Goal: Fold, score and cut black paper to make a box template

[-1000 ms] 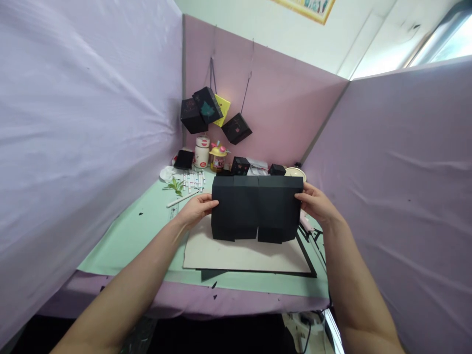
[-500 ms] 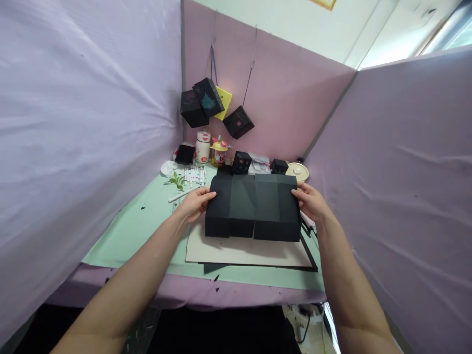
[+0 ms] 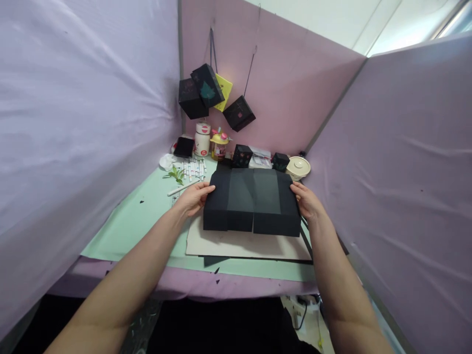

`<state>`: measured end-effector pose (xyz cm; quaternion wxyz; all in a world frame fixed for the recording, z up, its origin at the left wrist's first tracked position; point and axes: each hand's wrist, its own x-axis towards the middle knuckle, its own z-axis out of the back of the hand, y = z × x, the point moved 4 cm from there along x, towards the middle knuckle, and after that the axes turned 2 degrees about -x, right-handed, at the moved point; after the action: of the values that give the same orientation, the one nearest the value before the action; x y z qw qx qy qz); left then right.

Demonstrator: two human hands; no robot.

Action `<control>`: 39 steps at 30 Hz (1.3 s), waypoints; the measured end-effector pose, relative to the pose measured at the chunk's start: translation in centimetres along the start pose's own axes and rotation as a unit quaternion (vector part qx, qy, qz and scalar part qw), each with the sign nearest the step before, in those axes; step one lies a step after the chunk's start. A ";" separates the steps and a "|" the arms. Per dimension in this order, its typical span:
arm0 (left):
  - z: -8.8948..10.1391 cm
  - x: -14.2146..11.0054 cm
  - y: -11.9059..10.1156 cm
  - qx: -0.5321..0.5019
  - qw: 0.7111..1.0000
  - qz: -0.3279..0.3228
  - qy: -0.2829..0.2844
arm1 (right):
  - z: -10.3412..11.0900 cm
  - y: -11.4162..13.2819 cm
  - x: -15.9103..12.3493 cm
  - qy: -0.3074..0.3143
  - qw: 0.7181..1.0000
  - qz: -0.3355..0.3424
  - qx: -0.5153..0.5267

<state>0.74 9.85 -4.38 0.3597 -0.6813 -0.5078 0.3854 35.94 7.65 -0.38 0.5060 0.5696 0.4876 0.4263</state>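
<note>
Left hand [image 3: 193,198] and right hand [image 3: 308,200] clamped on opposite ends of black card [image 3: 253,191], front flaps [image 3: 276,224] folded down, pale board [image 3: 208,243] partly covered below

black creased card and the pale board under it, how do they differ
The black card is dark, the pale board off-white. The black card has flaps bent down along its near edge; the pale board looks flat where visible. The left hand and right hand hold the black card; the pale board lies below, held by neither.
</note>
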 end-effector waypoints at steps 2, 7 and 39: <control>0.0 0.1 0.0 0.003 1.000 -0.002 0.000 | -0.2 1.0 -0.3 -0.009 1.000 0.012 -0.003; 0.0 0.3 0.2 0.012 1.000 -0.018 -0.013 | -1.6 9.3 -2.5 -0.010 0.985 0.154 -0.073; -2.5 -6.2 -0.6 0.548 0.766 -0.268 0.205 | -8.1 -4.7 -13.2 0.183 0.779 0.287 -0.527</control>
<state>1.53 3.73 -1.74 0.8557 -0.2677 -0.2867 0.3375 25.28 -4.01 -3.97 0.4832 0.2388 0.0843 0.8381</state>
